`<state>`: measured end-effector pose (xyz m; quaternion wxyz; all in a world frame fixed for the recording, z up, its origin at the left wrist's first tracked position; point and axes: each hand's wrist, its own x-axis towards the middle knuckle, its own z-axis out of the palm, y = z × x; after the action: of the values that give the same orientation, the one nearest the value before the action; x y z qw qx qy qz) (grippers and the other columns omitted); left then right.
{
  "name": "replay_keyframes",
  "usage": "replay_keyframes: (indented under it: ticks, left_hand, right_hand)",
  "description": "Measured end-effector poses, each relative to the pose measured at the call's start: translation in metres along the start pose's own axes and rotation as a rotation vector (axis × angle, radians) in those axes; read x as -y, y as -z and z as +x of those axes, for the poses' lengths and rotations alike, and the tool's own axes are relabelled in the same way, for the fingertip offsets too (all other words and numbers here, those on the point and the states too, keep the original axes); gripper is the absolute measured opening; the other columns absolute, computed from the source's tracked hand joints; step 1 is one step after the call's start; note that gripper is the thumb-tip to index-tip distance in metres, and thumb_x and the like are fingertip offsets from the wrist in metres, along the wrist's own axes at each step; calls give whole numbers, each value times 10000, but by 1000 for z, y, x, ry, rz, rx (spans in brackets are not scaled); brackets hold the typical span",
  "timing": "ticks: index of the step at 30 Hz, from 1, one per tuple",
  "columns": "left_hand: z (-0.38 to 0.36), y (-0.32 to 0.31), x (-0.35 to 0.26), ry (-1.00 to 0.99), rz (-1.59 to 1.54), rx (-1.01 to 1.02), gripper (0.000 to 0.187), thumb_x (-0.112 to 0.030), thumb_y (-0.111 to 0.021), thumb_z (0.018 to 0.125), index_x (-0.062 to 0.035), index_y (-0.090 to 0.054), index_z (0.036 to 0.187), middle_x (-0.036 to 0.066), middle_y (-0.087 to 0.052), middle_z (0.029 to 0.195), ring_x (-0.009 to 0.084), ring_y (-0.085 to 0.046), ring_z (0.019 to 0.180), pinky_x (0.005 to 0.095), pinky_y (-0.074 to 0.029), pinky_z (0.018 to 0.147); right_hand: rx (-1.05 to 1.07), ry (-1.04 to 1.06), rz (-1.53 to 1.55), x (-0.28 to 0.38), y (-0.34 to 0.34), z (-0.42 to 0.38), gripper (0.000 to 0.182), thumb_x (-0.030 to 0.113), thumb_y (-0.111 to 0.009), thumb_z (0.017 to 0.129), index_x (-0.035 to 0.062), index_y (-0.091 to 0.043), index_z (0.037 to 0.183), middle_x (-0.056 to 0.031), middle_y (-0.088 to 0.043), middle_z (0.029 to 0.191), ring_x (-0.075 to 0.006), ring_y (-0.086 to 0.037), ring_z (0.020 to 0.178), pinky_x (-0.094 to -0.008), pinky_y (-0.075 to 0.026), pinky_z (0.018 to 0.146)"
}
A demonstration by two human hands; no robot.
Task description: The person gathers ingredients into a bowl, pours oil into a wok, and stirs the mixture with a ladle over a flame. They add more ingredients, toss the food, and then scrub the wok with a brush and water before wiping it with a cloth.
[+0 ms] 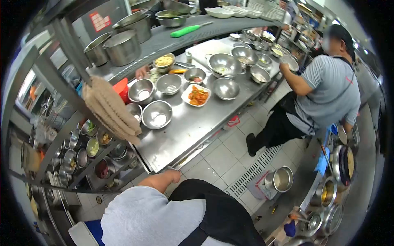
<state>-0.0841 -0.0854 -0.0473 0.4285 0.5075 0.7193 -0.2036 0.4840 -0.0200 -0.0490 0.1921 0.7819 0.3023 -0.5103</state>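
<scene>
My left arm comes out of a grey sleeve by the near corner of the steel counter. Its fingers cannot be made out. My right hand does not show in the view. Nearest to the left arm, on the counter, stand a steel bowl and a white square dish of orange-red kimchi-like food. Behind them are more steel bowls, one with a little reddish food, and a bowl of pale yellow pieces.
A co-worker in grey stands to the right, holding a bowl. Another person's hand reaches in across the counter. A towel hangs at left. A steel pot stands low by the floor drain; pans line the right side.
</scene>
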Motion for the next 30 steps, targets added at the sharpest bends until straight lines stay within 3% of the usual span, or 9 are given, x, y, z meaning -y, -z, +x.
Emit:
replay_keyframes:
  ticks: [2, 7, 14, 18, 21, 27, 30]
  left_hand:
    - [19, -30, 22, -18, -48, 38, 299, -127, -565, 708, -11, -693, 952, 190, -652, 1044, 320, -635, 964, 407, -505, 797]
    - [-26, -26, 20, 43, -74, 64, 306, -159, -562, 735, -4, -686, 968, 186, -653, 1043, 305, -637, 955, 394, -502, 809]
    - [-39, -31, 21, 17, -8, 76, 318, -228, -557, 764, -23, -693, 967, 163, -655, 1054, 304, -624, 982, 402, -491, 834]
    - [-36, -43, 6, 49, 8, 79, 337, -259, -559, 761, -25, -692, 962, 176, -648, 1061, 311, -620, 992, 407, -488, 839]
    - [-40, -55, -10, 78, -11, -39, 346, -268, -560, 744, -21, -693, 946, 191, -645, 1050, 332, -621, 976, 419, -487, 839]
    - [-65, -46, -56, 38, -4, -16, 346, -276, -549, 741, -16, -689, 923, 214, -648, 994, 365, -617, 942, 438, -489, 818]
    - [-66, -54, -59, -65, 12, -105, 335, -276, -530, 753, -12, -686, 889, 220, -649, 954, 378, -616, 911, 451, -488, 798]
  right_hand:
    - [-69, 76, -143, 13, 3, 10, 299, 40, -508, 853, -46, -583, 1130, -156, -630, 957, -255, -614, 846, -387, -472, 799]
    - [21, 282, -206, 8, 3, 46, 273, 53, -498, 842, -68, -614, 1058, -169, -631, 929, -267, -608, 819, -379, -474, 769]
    - [43, 366, -226, -17, 3, 75, 276, 62, -501, 842, -69, -612, 1059, -165, -632, 917, -264, -610, 810, -379, -476, 763]
    - [50, 426, -243, -34, 19, 90, 278, 68, -503, 843, -70, -611, 1059, -163, -633, 910, -263, -611, 804, -378, -476, 759]
    - [65, 477, -237, -46, 23, 102, 280, 72, -505, 843, -70, -610, 1060, -161, -634, 904, -262, -612, 799, -378, -477, 755]
    - [87, 540, -171, -97, 23, 123, 283, 81, -508, 843, -71, -608, 1061, -158, -635, 892, -260, -613, 790, -378, -478, 749]
    - [80, 579, -126, -110, 23, 134, 285, 85, -509, 844, -72, -607, 1061, -156, -636, 886, -259, -614, 785, -377, -479, 746]
